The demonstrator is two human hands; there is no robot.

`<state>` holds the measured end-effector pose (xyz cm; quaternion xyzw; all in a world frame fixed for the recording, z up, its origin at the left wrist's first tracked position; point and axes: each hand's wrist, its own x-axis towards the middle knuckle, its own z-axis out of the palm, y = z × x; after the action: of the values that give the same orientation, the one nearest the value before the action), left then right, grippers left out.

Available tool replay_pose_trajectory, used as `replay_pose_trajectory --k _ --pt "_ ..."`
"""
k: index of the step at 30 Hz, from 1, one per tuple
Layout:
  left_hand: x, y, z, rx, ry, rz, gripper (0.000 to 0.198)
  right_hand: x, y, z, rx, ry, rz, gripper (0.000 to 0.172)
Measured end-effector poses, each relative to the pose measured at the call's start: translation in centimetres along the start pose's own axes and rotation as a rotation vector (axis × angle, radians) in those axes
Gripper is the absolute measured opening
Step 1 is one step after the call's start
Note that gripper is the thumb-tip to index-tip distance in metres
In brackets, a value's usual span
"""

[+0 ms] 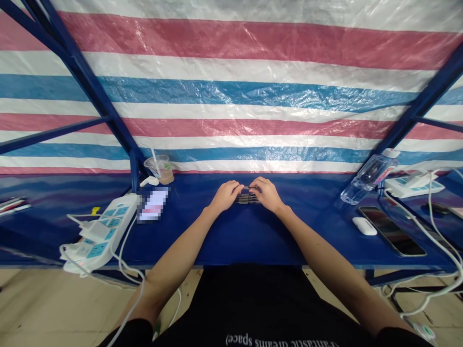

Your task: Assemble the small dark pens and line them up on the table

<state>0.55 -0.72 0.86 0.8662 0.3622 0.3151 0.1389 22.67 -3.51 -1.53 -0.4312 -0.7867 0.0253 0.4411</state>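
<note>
Left hand (226,196), right hand (265,194) on dark object (248,195)

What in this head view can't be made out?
Head view:
The dark ridged object: the left hand and right hand cover parts of it, and it is too small to identify.
The pale rectangular item beside the power strip: pixelated.
The items at the table's left edge: cut off by the frame.

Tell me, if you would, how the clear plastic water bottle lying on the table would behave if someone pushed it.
The clear plastic water bottle lies on its side, so it would probably roll across the blue tabletop. Its thin, ribbed-looking wall suggests it is fairly light and might dent under a firm grip.
</note>
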Motion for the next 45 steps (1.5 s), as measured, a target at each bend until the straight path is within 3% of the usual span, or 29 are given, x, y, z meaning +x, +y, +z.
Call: replay_pose_trajectory --k 9,15,20,24,30,40,45 --pt "0.1 -0.3 -0.1 -0.061 0.03 0.04 0.024 0.0 0.5 0.1 -0.054 -0.118 0.042 0.016" --pt "0.0 -0.1 -0.1 -0.005 0.078 0.024 0.028 -0.1 0.4 0.0 -0.037 -0.055 0.059 0.004" --pt "0.1 0.3 -0.1 0.038 0.019 -0.013 0.045 -0.1 0.4 -0.1 -0.017 -0.03 0.085 0.007" --pt "0.2 -0.3 0.0 0.021 0.041 0.005 0.035 -0.1 0.9 -0.1 -0.023 -0.04 0.09 0.005" --pt "0.2 -1.3 0.2 0.02 0.089 0.027 0.026 0.1 1.4 0.0 -0.061 -0.091 0.077 0.015" --pt "0.3 -0.3 0.2 0.053 0.022 -0.005 0.032 -0.3 1.0 -0.1 0.006 -0.025 0.105 0.004" --pt "0.3 -0.8 0.3 0.039 0.098 0.025 0.022 -0.1 1.0 -0.2 -0.01 -0.101 0.099 0.015"
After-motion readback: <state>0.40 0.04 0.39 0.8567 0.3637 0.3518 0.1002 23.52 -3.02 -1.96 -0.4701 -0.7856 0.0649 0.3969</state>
